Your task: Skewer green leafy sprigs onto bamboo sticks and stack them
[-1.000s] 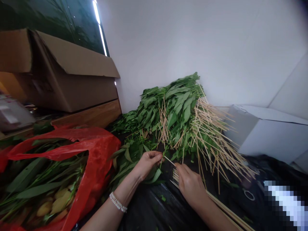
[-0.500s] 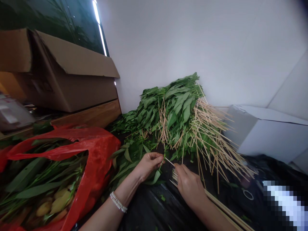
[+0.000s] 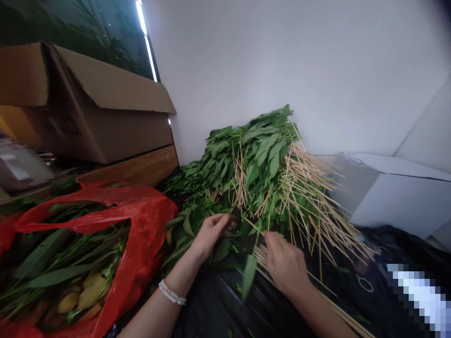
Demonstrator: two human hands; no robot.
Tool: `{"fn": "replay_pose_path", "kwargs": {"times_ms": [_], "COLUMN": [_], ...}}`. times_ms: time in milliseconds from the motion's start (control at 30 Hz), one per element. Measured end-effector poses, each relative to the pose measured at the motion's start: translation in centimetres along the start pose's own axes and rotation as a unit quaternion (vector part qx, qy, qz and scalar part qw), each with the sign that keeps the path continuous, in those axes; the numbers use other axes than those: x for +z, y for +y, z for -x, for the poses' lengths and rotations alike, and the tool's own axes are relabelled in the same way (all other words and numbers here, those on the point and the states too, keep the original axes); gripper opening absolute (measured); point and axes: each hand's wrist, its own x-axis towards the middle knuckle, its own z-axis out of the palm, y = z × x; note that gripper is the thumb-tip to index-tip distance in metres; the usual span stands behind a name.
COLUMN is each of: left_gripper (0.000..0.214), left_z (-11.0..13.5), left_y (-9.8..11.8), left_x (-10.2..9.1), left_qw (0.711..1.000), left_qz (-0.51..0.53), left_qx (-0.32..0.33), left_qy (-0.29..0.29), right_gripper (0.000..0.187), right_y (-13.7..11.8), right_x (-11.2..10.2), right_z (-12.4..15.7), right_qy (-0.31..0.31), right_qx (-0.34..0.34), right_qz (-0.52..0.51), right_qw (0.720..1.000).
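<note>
My right hand (image 3: 283, 260) is closed on a thin wooden skewer (image 3: 252, 224), whose free end points up and to the left. A green leaf on its stem (image 3: 249, 277) is threaded on that skewer and hangs down just left of the fingers. My left hand (image 3: 213, 230), with a beaded bracelet at the wrist, is a little to the left, apart from the skewer. Its fingers are curled together, and what lies between them, if anything, is hidden. Below the right hand lies a bundle of bare skewers (image 3: 262, 260), partly covered by the hand and forearm.
Behind the hands rises a heap of skewered green leaves (image 3: 253, 150), its sticks fanning right. A red plastic bag (image 3: 144, 234) with leaves stands left. A cardboard box (image 3: 116, 122) is behind it, a white box (image 3: 394, 202) at right. Black plastic sheeting (image 3: 207, 300) covers the work surface.
The leaf has passed from between both hands to the skewer by my right hand and now hangs lower. My left hand has drawn slightly away, up and left, from the skewer.
</note>
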Motion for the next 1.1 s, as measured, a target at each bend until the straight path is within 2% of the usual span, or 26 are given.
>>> {"fn": "replay_pose_path", "kwargs": {"times_ms": [67,133,233,300,367,500,600,667,767,867,967,1033,1100], "left_gripper": [0.036,0.028,0.016,0.014,0.014,0.017,0.014,0.012,0.017,0.019,0.015,0.015,0.018], "left_z": [-0.6,-0.9,-0.9,-0.6,-0.2,0.3,0.4,0.5,0.5,0.5,0.4,0.3,0.2], "left_y": [0.2,0.2,-0.1,-0.3,-0.3,-0.3,-0.4,-0.3,0.2,0.8,1.2,1.2,1.1], "left_x": [-1.0,-1.6,-1.8,-1.8,-1.7,-1.7,-1.5,-1.2,-0.8,-0.6,-0.6,-0.5,-0.3], "left_qw": [0.996,0.990,0.970,0.942,0.907,0.851,0.835,0.838,0.861,0.883,0.890,0.909,0.941], "left_qz": [-0.048,-0.111,-0.218,-0.293,-0.362,-0.457,-0.485,-0.483,-0.454,-0.420,-0.391,-0.349,-0.286], "left_qx": [0.031,0.060,0.099,0.119,0.136,0.162,0.165,0.161,0.169,0.198,0.235,0.228,0.181], "left_qy": [0.068,0.067,-0.035,-0.114,-0.167,-0.203,-0.202,-0.195,-0.156,-0.067,0.013,0.027,0.011], "right_gripper": [0.023,0.022,0.023,0.024,0.024,0.023,0.024,0.023,0.022,0.022,0.022,0.022,0.022], "right_y": [0.6,0.9,0.6,0.3,0.1,0.1,0.2,0.2,0.2,0.1,0.1,0.0,0.0], "right_x": [-0.5,-0.9,-1.2,-1.3,-1.2,-1.0,-0.9,-0.8,-0.8,-0.7,-0.7,-0.6,-0.4], "right_z": [-0.1,-0.2,-0.4,-0.4,-0.4,-0.3,-0.3,-0.2,-0.1,-0.1,-0.1,-0.1,0.0], "right_qy": [0.027,0.035,0.024,0.014,0.004,-0.009,-0.012,-0.012,-0.015,-0.024,-0.032,-0.034,-0.033], "right_qx": [0.022,0.038,0.042,0.036,0.029,0.030,0.027,0.019,0.020,0.027,0.026,0.019,0.009], "right_qz": [-0.006,-0.017,-0.027,-0.027,-0.028,-0.030,-0.032,-0.039,-0.046,-0.045,-0.043,-0.042,-0.041], "right_qw": [0.999,0.999,0.998,0.999,0.999,0.999,0.999,0.999,0.999,0.998,0.998,0.998,0.999]}}
